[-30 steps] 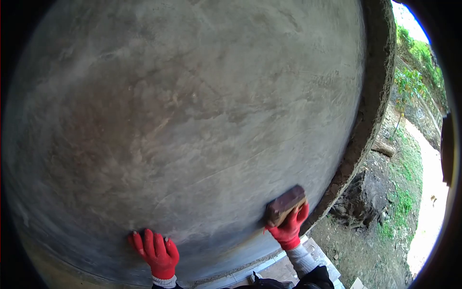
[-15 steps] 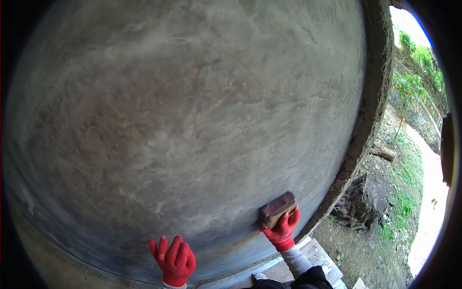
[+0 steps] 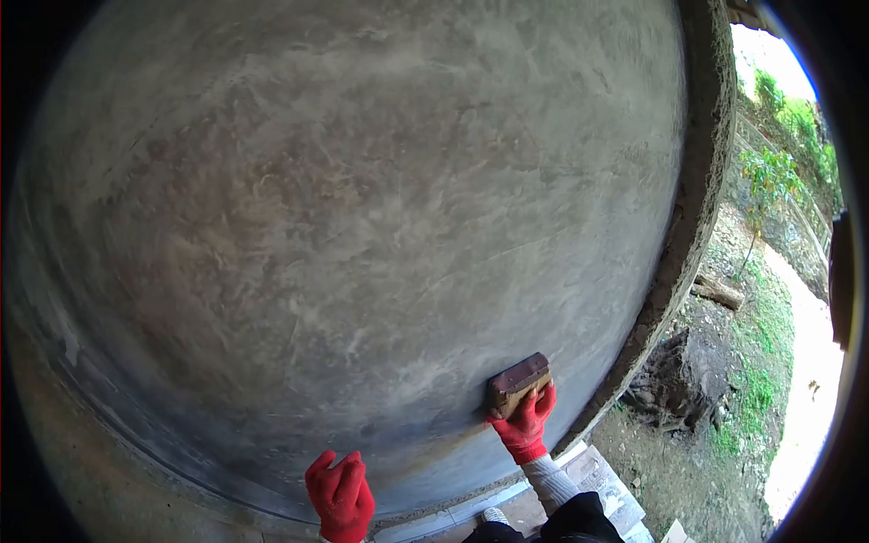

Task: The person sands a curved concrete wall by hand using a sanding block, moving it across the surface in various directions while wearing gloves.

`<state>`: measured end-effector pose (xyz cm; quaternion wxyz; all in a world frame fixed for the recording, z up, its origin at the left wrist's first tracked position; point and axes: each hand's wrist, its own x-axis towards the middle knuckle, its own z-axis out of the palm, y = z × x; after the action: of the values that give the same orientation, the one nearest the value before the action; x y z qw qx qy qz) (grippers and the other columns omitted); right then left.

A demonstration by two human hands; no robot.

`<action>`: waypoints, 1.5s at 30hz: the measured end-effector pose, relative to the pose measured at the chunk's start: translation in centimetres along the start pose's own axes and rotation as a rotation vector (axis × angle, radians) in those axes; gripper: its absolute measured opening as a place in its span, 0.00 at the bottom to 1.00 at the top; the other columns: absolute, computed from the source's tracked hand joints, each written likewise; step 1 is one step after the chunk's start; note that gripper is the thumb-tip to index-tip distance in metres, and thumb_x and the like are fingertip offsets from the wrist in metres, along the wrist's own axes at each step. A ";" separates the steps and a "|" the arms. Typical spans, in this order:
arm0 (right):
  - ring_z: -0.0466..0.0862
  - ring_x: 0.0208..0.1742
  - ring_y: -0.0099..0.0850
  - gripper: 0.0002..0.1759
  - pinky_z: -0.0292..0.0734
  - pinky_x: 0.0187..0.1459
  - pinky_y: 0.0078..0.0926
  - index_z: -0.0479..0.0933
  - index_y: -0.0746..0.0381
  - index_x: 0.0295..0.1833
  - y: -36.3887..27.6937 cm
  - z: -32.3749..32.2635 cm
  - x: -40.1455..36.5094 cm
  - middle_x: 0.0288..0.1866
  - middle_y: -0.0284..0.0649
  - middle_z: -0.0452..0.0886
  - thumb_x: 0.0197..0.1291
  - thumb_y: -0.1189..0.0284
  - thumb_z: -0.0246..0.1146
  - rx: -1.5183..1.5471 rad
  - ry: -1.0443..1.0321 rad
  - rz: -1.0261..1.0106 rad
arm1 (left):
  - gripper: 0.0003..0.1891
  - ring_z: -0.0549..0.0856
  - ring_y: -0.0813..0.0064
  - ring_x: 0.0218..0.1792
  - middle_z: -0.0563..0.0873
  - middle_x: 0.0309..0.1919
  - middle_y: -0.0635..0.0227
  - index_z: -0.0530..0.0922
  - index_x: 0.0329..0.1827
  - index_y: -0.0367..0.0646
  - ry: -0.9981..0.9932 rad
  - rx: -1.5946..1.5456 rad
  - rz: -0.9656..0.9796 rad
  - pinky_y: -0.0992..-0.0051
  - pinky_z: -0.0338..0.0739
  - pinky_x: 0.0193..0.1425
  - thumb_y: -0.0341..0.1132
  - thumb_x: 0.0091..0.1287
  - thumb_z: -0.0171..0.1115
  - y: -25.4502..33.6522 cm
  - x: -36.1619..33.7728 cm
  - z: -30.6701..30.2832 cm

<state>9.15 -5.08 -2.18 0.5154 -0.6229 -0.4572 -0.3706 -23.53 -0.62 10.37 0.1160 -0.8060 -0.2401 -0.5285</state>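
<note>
A grey plastered wall (image 3: 362, 253) with mottled, cloudy marks fills most of the view. My right hand (image 3: 522, 433), in a red glove, grips a sanding block (image 3: 520, 380) from below and holds it against the lower right of the wall. The block has a dark purplish-brown layer on top and a tan body under it. Lower left, my left hand (image 3: 341, 500), also red-gloved, is raised in front of the wall with fingers loosely bent and a gap between them; nothing shows in it.
The wall ends at a rough edge (image 3: 674, 290) on the right. Outside lie a dark stump (image 3: 681, 380), a short log (image 3: 718, 291) and grassy ground. A ledge with pale tiles (image 3: 602, 484) is at the bottom, with a shoe (image 3: 494, 515) near it.
My left hand has moved slightly right and down, its fingers now closer together. The right hand and sanding block have shifted a little left and up along the wall. The view has tilted slightly.
</note>
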 end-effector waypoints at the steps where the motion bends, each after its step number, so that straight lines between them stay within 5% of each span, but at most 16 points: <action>1: 0.58 0.72 0.62 0.63 0.61 0.66 0.57 0.52 0.51 0.79 -0.4 0.1 0.3 0.75 0.64 0.47 0.39 0.51 0.80 0.005 0.015 0.017 | 0.16 0.81 0.60 0.43 0.84 0.44 0.63 0.80 0.47 0.40 -0.029 0.005 -0.039 0.57 0.75 0.54 0.17 0.56 0.62 0.2 0.0 -0.5; 9: 0.60 0.72 0.59 0.52 0.58 0.69 0.53 0.63 0.61 0.73 -10.1 -2.8 22.9 0.75 0.63 0.55 0.44 0.54 0.77 -0.058 0.147 0.027 | 0.14 0.81 0.56 0.45 0.84 0.45 0.60 0.81 0.47 0.38 -0.009 -0.060 -0.084 0.62 0.76 0.46 0.17 0.58 0.62 -0.3 -1.5 -2.5; 14: 0.60 0.70 0.63 0.57 0.61 0.66 0.57 0.59 0.55 0.76 -6.2 2.0 4.2 0.75 0.66 0.49 0.42 0.51 0.78 0.051 0.154 0.030 | 0.14 0.81 0.59 0.44 0.83 0.42 0.58 0.81 0.49 0.36 0.002 -0.094 -0.281 0.67 0.78 0.44 0.16 0.61 0.58 -1.0 -3.8 -4.5; 16: 0.60 0.69 0.64 0.58 0.62 0.65 0.58 0.57 0.53 0.77 -5.0 2.3 -2.7 0.75 0.67 0.46 0.42 0.50 0.78 -0.027 -0.022 -0.038 | 0.14 0.81 0.60 0.44 0.83 0.42 0.58 0.81 0.50 0.36 0.019 -0.081 -0.307 0.68 0.78 0.43 0.16 0.62 0.58 -1.2 -4.1 -5.7; 24: 0.62 0.71 0.59 0.50 0.60 0.68 0.50 0.65 0.59 0.72 -15.1 -1.2 23.0 0.74 0.61 0.57 0.42 0.56 0.77 -0.004 0.192 -0.001 | 0.13 0.81 0.63 0.43 0.82 0.43 0.56 0.81 0.51 0.35 0.037 -0.115 -0.320 0.69 0.79 0.44 0.17 0.65 0.55 -1.0 -4.1 -7.8; 27: 0.61 0.71 0.61 0.53 0.60 0.67 0.53 0.63 0.57 0.74 -14.5 0.0 19.8 0.74 0.63 0.56 0.42 0.53 0.77 -0.042 0.209 -0.007 | 0.15 0.82 0.59 0.43 0.84 0.42 0.57 0.82 0.49 0.36 0.012 -0.137 -0.412 0.67 0.79 0.47 0.15 0.60 0.60 -1.0 -4.4 -8.5; 29: 0.61 0.71 0.62 0.56 0.61 0.66 0.56 0.60 0.55 0.75 -12.4 1.9 11.1 0.74 0.64 0.55 0.42 0.50 0.77 0.003 0.170 -0.025 | 0.13 0.83 0.65 0.42 0.82 0.43 0.56 0.80 0.52 0.34 0.004 -0.151 -0.442 0.70 0.80 0.44 0.17 0.67 0.55 -1.4 -5.2 -8.5; 32: 0.63 0.67 0.62 0.60 0.62 0.64 0.57 0.56 0.51 0.77 -8.6 3.7 -2.9 0.73 0.65 0.54 0.39 0.46 0.78 -0.035 -0.008 -0.109 | 0.14 0.84 0.61 0.40 0.85 0.41 0.56 0.82 0.49 0.36 0.084 -0.246 -0.513 0.68 0.81 0.44 0.16 0.62 0.60 -1.5 -5.4 -8.2; 35: 0.65 0.66 0.61 0.61 0.63 0.62 0.57 0.57 0.50 0.76 -9.9 2.9 0.7 0.73 0.65 0.55 0.37 0.46 0.79 0.020 -0.005 -0.152 | 0.13 0.85 0.62 0.37 0.85 0.41 0.56 0.82 0.49 0.36 0.065 -0.274 -0.515 0.69 0.82 0.41 0.17 0.62 0.60 -1.4 -5.3 -8.5; 40: 0.65 0.67 0.60 0.54 0.61 0.65 0.53 0.63 0.56 0.74 -18.0 0.3 19.6 0.74 0.61 0.56 0.40 0.52 0.78 0.007 0.135 -0.110 | 0.13 0.85 0.65 0.36 0.83 0.41 0.56 0.81 0.50 0.37 0.001 -0.321 -0.527 0.70 0.82 0.40 0.18 0.64 0.59 -0.6 -4.7 -8.5; 42: 0.65 0.68 0.60 0.55 0.61 0.65 0.53 0.62 0.57 0.74 -19.3 0.2 21.7 0.74 0.62 0.56 0.40 0.50 0.78 -0.047 0.158 -0.081 | 0.12 0.85 0.66 0.37 0.82 0.43 0.56 0.80 0.51 0.36 -0.005 -0.332 -0.493 0.70 0.82 0.40 0.18 0.66 0.57 -0.6 -4.8 -8.5; 45: 0.64 0.68 0.61 0.55 0.60 0.65 0.55 0.62 0.57 0.74 -17.5 1.8 14.7 0.75 0.64 0.55 0.41 0.48 0.77 -0.044 0.128 -0.083 | 0.13 0.85 0.63 0.37 0.85 0.38 0.58 0.82 0.48 0.37 0.067 -0.297 -0.472 0.70 0.81 0.40 0.17 0.61 0.62 -1.0 -4.5 -8.3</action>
<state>-3.00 0.29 16.50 0.5139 -0.5897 -0.4404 -0.4408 -32.13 -4.63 9.71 -0.1218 -0.7182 -0.3371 -0.5965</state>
